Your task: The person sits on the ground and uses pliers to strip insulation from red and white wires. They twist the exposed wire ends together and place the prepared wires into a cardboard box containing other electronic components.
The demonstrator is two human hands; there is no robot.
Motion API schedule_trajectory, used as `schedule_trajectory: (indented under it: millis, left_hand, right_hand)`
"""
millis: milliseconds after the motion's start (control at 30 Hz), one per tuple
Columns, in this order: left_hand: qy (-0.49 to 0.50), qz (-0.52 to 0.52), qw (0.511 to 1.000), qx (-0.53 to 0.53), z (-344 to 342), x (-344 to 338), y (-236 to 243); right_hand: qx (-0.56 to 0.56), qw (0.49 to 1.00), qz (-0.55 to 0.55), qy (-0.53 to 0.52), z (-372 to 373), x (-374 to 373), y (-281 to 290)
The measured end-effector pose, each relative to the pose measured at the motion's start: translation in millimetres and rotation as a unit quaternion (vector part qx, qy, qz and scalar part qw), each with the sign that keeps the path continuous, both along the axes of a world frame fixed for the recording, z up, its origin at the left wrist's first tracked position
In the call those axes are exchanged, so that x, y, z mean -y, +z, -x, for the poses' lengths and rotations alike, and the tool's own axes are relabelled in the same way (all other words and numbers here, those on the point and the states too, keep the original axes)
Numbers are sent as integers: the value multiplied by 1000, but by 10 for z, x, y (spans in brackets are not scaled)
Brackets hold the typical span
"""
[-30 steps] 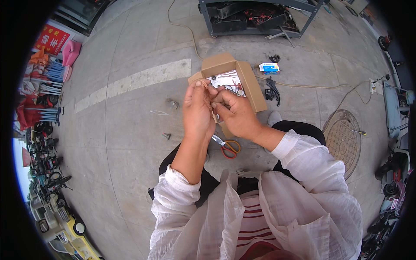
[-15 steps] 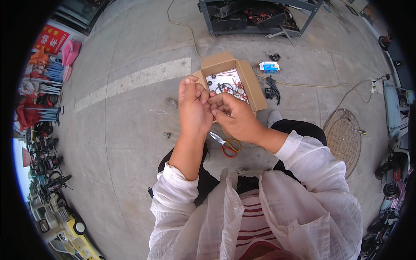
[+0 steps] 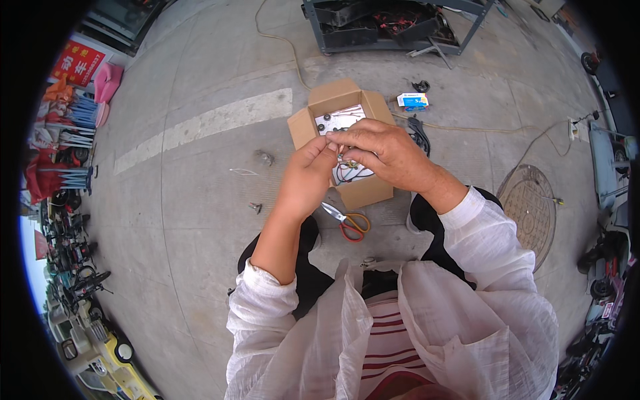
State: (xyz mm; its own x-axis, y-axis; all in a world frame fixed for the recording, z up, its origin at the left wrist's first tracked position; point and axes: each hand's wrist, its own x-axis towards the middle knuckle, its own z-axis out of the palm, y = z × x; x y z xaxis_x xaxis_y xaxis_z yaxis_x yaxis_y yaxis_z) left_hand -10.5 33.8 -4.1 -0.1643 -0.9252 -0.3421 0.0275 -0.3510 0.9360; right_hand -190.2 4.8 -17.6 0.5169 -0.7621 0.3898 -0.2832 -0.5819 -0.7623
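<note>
Over an open cardboard box (image 3: 365, 194), my two hands meet at the fingertips. The fingers of my left hand (image 3: 303, 179) are pinched together, and my right hand (image 3: 399, 158) is bent in against them with thumb and forefinger closed. Whatever is between the fingertips is too small and covered to name. Just below them show thin coloured wires (image 3: 345, 172), some lying in the box; I cannot tell whether any reach into my fingers. Small black round parts (image 3: 326, 118) lie at the box's far left. Scissors (image 3: 354, 227) with red and orange handles rest on the ground nearer me.
A blue and white packet (image 3: 413, 101) and a black lever-like part (image 3: 419, 136), partly behind my right hand, lie right of the box. A loop of white wire (image 3: 243, 171) is on the left. Farther off stands a metal cart (image 3: 393, 48); a manhole cover (image 3: 527, 213) is at right.
My left hand has turned from palm showing to its back and thumb side, with fingers pinched. My right hand has shifted slightly right and up. More of the box's near side now shows.
</note>
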Motion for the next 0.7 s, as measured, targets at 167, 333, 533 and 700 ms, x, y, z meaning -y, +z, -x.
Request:
schedule_trajectory:
  millis: [167,333,533,700]
  left_hand:
    - [-27,102,986,131,7,-45,-142]
    - [-30,-10,999,9,-21,-27,-58]
    - [-99,140,977,129,38,-58,-207]
    - [-108,89,978,157,-9,-43,-127]
  right_hand:
    - [-8,1000,10,-2,38,15,3]
    - [-41,998,38,-13,68,12,14]
    - [-95,992,79,-19,84,1,-57]
    - [-84,996,43,-2,102,6,-43]
